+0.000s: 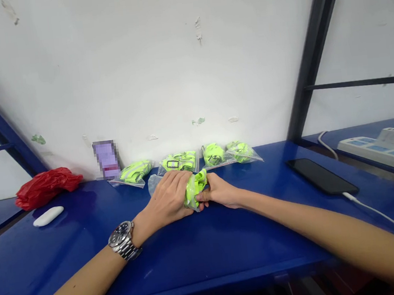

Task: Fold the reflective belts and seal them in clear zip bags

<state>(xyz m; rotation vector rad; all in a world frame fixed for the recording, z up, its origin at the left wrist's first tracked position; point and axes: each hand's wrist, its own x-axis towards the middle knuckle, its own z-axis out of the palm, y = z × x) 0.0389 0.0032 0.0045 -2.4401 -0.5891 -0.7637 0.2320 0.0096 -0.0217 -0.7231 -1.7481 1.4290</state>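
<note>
Both hands meet over the middle of the table, on a bundle of neon-yellow reflective straps (199, 181) partly inside a clear plastic bag (190, 200). My left hand (171, 194), with a metal watch on its wrist, is wrapped round the bag from the left. At the bag's right end, my right hand (221, 191) grips the straps and the bag edge between thumb and fingers. Some of the bag shows behind my left hand; the rest of its contents is hidden. Behind the hands lie several similar bagged bundles, among them one (180, 161) showing a dark buckle.
A red plastic bag (46, 187) and a white case (48, 216) lie at the left of the blue table (208, 254). A phone with a blurred screen (107, 159) leans on the wall. To the right are a black phone (321, 175) on a cable and a power strip (382, 151).
</note>
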